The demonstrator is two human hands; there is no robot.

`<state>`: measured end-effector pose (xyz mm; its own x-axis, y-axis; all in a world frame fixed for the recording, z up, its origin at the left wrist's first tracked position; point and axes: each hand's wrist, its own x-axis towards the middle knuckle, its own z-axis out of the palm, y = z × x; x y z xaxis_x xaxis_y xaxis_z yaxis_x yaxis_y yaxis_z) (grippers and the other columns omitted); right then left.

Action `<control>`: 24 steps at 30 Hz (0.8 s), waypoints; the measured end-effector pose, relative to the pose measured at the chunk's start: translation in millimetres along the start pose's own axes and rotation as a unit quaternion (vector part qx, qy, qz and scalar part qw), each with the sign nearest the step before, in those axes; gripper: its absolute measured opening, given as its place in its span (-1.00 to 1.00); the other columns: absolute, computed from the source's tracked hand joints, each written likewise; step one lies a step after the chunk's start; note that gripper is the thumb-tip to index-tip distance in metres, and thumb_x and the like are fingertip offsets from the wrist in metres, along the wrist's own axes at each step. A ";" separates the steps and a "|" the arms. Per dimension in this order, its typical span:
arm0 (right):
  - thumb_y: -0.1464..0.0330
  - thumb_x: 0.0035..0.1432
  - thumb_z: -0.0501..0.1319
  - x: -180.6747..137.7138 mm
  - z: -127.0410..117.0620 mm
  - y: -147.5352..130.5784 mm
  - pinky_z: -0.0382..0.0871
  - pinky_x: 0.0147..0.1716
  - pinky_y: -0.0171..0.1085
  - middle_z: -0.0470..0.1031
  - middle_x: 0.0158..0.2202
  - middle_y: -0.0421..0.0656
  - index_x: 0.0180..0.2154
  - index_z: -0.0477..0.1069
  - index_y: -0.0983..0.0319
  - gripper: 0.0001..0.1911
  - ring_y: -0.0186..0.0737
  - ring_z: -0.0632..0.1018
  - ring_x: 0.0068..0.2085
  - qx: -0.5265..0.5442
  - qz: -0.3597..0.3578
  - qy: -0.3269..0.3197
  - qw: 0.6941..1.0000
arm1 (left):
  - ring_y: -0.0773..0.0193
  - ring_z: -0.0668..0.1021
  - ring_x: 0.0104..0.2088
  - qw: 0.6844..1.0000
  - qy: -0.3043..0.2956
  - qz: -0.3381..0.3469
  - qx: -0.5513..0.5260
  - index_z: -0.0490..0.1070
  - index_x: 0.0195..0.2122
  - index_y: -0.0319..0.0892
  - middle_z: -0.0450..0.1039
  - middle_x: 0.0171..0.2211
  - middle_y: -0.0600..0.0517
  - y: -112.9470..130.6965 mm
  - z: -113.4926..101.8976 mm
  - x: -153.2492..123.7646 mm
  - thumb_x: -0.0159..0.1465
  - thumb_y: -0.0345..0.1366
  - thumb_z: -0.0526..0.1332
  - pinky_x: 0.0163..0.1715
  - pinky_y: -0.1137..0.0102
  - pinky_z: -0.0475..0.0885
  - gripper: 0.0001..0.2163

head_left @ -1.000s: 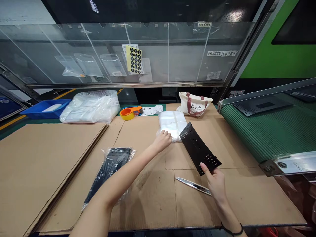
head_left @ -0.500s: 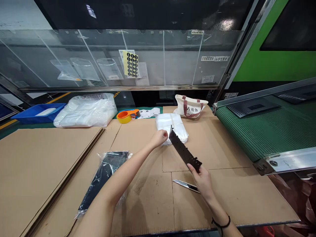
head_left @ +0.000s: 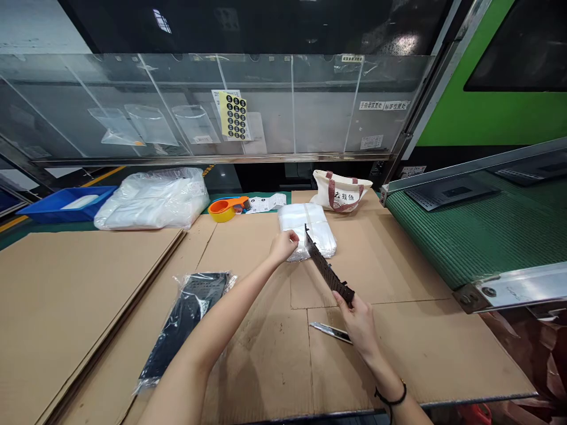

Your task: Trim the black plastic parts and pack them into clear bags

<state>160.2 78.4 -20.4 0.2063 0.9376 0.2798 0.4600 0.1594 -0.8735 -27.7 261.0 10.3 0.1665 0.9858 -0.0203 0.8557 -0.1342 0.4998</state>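
Observation:
My right hand (head_left: 359, 321) grips the near end of a long, narrow black perforated panel (head_left: 326, 265), which slants up and away with small tabs along its edge. My left hand (head_left: 283, 245) is closed, fingertips pinched together by the panel's far end, at the left side of a bundle of clear plastic bags (head_left: 319, 227). Whatever those fingertips hold, if anything, cannot be made out. Under my right hand a utility knife (head_left: 330, 332) lies on the cardboard. Beside my left forearm rests a bagged black panel (head_left: 188, 321), partly covered by the arm.
Cardboard sheets (head_left: 88, 295) are stacked at left. Along the back are a blue tray (head_left: 44, 206), a large plastic-wrapped pack (head_left: 153, 198), a tape dispenser (head_left: 225, 208) and a cloth bag (head_left: 341, 192). A green conveyor belt (head_left: 500, 230) carrying dark panels borders the right.
The panel in my right hand has turned slightly, showing more of its perforated face. My right hand has shifted a little to the left; my left hand stays pinched near the bags.

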 end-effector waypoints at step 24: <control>0.06 0.18 0.14 -7.3 -9.9 3.9 0.34 -0.51 -0.31 0.56 -0.49 -0.10 -0.34 0.53 0.30 -0.56 -0.19 0.47 -0.52 -0.001 0.046 0.053 0.998 | 0.24 0.53 -0.23 0.997 -0.040 0.055 0.048 0.43 -0.19 -0.24 0.47 -0.22 -0.01 2.8 -2.1 6.2 0.33 -0.19 0.17 -0.18 0.22 0.48 -0.80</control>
<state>169.1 69.1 -21.9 0.3375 0.9104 0.2393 0.4369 0.0737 -0.8965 -25.3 266.9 13.4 0.2971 0.9540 -0.0400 0.8725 -0.2542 0.4174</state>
